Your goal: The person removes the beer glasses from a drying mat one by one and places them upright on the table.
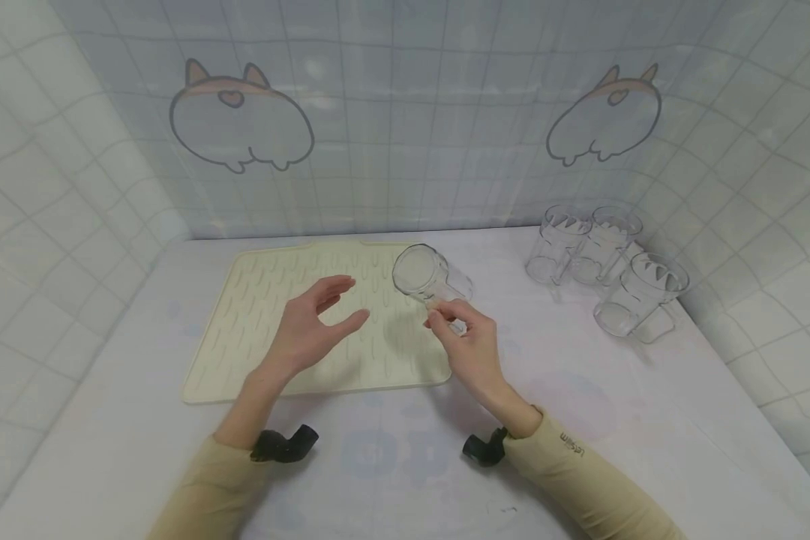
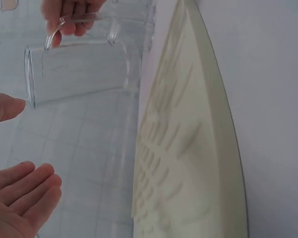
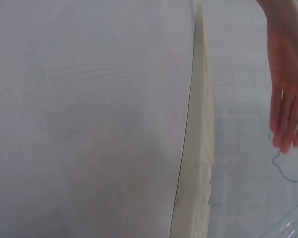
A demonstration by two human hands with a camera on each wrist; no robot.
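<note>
My right hand (image 1: 469,341) grips the handle of a clear mug (image 1: 418,270) and holds it over the right part of a cream ridged mat (image 1: 263,322). One round end of the mug points up and leftward in the head view. The left wrist view also shows the mug (image 2: 82,74), held off the mat (image 2: 188,153), with the right hand's fingers at its handle. My left hand (image 1: 310,326) hovers over the mat, fingers extended and thumb spread apart. It holds nothing and stays clear of the mug. In the right wrist view, only a sliver of the mug shows.
Three more clear mugs stand together at the back right: one on the left (image 1: 559,244), one in the middle (image 1: 607,244) and one nearer the front (image 1: 641,292). Walls of gridded cloth (image 1: 391,165) rise behind and beside the white table (image 1: 378,480).
</note>
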